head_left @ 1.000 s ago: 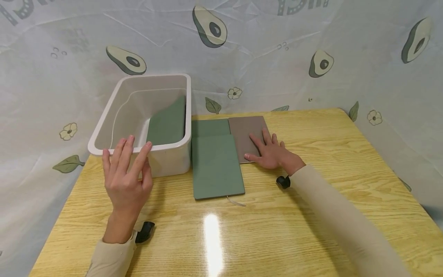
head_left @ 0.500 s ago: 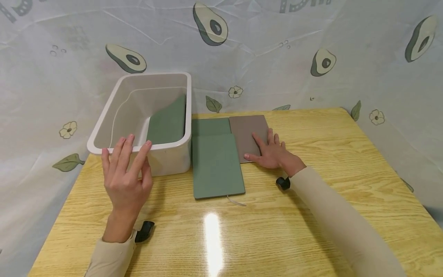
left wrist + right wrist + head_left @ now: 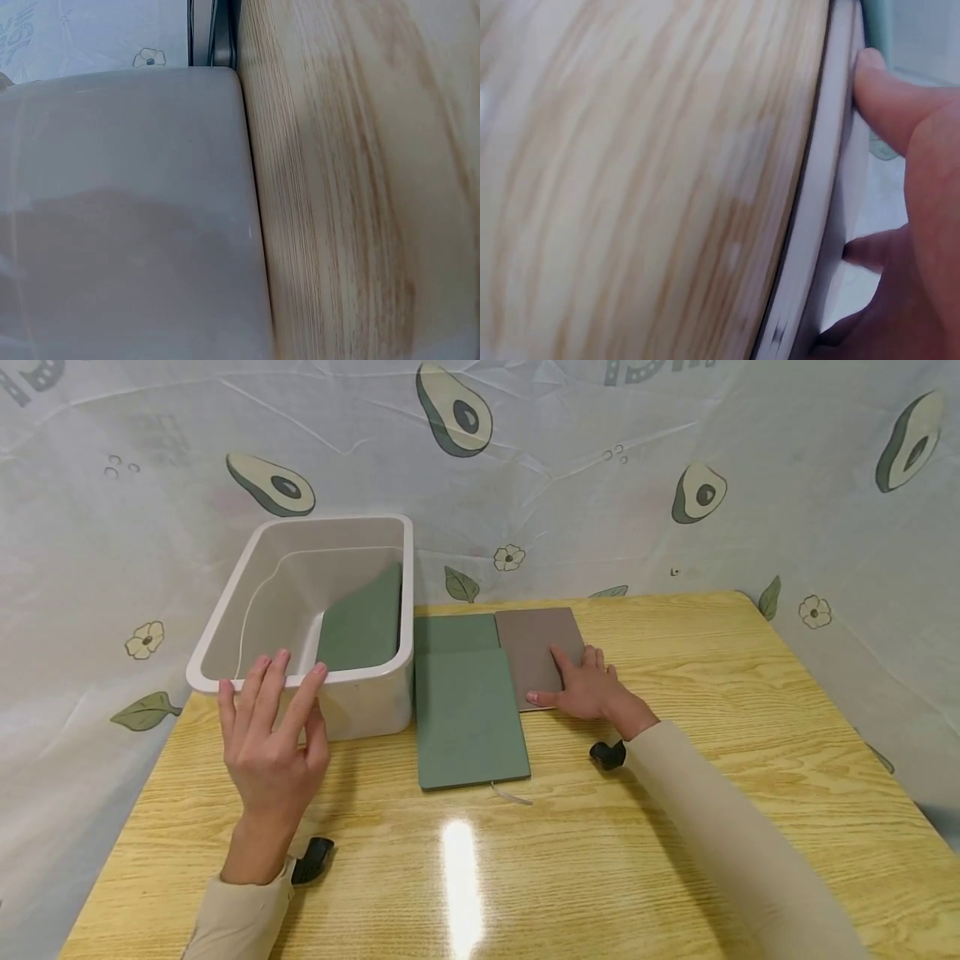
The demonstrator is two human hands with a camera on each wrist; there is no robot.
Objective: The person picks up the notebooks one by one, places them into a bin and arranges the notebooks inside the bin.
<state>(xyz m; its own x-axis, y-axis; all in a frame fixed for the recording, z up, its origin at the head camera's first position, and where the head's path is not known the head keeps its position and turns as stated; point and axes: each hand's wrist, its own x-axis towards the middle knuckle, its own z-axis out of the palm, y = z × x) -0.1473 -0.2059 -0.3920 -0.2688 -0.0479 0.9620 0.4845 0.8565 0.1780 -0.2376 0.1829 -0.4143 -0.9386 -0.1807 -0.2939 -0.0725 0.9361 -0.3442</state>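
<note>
In the head view my right hand [image 3: 591, 688] lies at the right side of a brown notebook [image 3: 531, 647]. Its thumb and index finger touch the cover, while the other fingers are at the right edge. The right wrist view shows the thumb [image 3: 892, 101] on the cover and the notebook's pale page edge [image 3: 810, 202]. My left hand [image 3: 276, 756] has its fingers spread and touching the front rim of a light grey plastic bin [image 3: 360, 703]. A green notebook [image 3: 358, 622] leans inside the bin against its right wall.
A green notebook [image 3: 468, 718] with a ribbon marker [image 3: 512, 795] lies right of the bin, overlapping another green cover [image 3: 457, 631] behind it. The wooden table [image 3: 675, 652] meets an avocado-print sheet [image 3: 555, 485] at the back.
My right fingers have drawn back across the brown cover to its right edge and closer together. The left hand, bin and notebooks have stayed in place; the head view has shifted slightly.
</note>
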